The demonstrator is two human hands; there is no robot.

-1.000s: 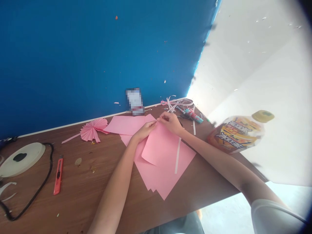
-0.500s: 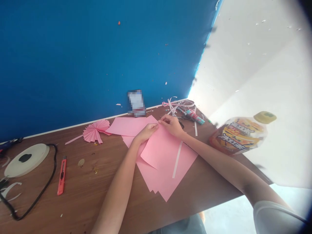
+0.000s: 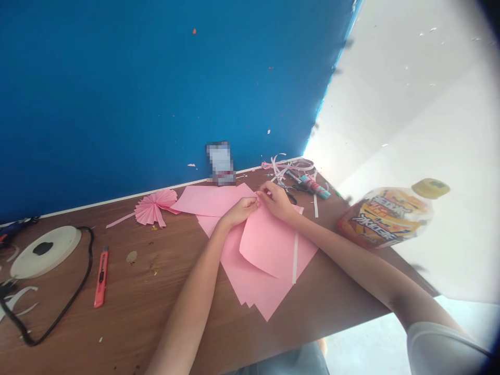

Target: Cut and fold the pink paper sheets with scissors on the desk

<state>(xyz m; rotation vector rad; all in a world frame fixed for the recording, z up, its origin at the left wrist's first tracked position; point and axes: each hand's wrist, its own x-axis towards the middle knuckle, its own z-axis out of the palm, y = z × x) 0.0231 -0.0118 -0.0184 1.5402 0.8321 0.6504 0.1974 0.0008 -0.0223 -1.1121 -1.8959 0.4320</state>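
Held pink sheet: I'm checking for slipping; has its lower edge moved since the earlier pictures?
Yes: the held sheet has shifted right at its lower edge, against the near corner of the pink papers beneath.

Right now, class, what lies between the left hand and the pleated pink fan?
In the head view, a flat pink sheet lies between the left hand and the pleated pink fan.

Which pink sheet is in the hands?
The top sheet: left hand and right hand pinch its far end, its near edge curled; other sheets lie beneath or farther left.
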